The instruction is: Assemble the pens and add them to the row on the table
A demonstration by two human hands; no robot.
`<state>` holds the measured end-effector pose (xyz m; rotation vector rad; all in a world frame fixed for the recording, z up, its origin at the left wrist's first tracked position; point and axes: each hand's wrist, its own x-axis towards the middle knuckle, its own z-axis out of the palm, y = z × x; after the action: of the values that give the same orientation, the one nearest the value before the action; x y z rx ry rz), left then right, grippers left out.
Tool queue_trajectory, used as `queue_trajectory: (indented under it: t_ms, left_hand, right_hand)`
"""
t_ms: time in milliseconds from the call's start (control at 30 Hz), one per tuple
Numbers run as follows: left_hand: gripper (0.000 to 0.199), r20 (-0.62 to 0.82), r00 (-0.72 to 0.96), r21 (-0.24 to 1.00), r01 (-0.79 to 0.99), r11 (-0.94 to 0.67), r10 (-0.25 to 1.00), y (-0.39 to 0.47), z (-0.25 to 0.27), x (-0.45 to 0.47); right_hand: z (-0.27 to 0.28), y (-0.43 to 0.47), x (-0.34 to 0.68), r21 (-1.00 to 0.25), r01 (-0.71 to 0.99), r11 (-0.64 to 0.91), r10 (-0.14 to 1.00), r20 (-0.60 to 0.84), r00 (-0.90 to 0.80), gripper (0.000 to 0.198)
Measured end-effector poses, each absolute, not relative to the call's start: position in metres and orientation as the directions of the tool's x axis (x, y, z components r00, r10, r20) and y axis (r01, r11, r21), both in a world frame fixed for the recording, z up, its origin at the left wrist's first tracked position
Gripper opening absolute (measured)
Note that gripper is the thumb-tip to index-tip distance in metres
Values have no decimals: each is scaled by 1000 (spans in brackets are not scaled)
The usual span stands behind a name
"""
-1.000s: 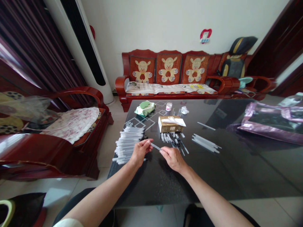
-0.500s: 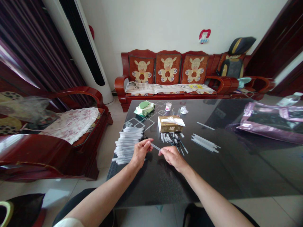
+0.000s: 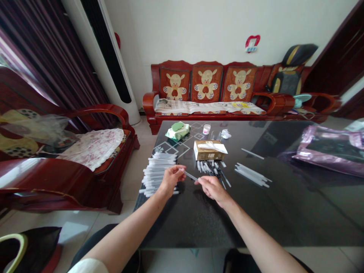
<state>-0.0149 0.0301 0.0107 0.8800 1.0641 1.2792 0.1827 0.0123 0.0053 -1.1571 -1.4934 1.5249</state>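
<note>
A thin translucent pen barrel (image 3: 191, 176) spans the gap between my two hands, above the dark table. My left hand (image 3: 173, 178) pinches its left end, and my right hand (image 3: 212, 187) pinches the other end. Close beside my left hand lies a thick stack of whitish pens (image 3: 157, 170), partly covered by that hand. Beyond my right hand is a loose pile of black-and-clear pen parts (image 3: 216, 169), in front of the tissue box. Several pale barrels (image 3: 252, 174) lie together to the right, with a single one (image 3: 252, 153) behind them.
On the glossy black table (image 3: 284, 212) stand a gold tissue box (image 3: 209, 153), a green wipes pack (image 3: 178, 131), a small white cup (image 3: 206, 129) and crumpled tissue (image 3: 226, 134). A purple-edged clear bag (image 3: 330, 149) rests at right. Wooden seats (image 3: 109, 191) flank the left.
The whole view has shifted slightly, so things appear farther right. My hands are slightly farther apart, and more of the barrel shows between them.
</note>
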Motion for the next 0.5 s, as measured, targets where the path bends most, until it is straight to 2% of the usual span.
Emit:
queue_trajectory:
  t_ms: [133, 200, 367, 500]
  left_hand:
    - [32, 46, -275, 970, -218, -109, 960, 50, 27, -57]
    - [32, 82, -383, 972, -172, -158, 920, 58, 33, -79]
    - [32, 7, -422, 968, -223, -112, 907, 65, 34, -111]
    - [32, 0, -439, 981, -176, -87, 898, 67, 34, -123]
  right_hand:
    - [7, 15, 188, -994, 71, -89, 938, -107, -330, 44]
    - [7, 15, 190, -993, 74, -91, 941, -110, -321, 43]
    - [7, 15, 190, -990, 103, -98, 937, -126, -325, 42]
    - [7, 15, 191, -987, 122, -100, 934, -136, -329, 42]
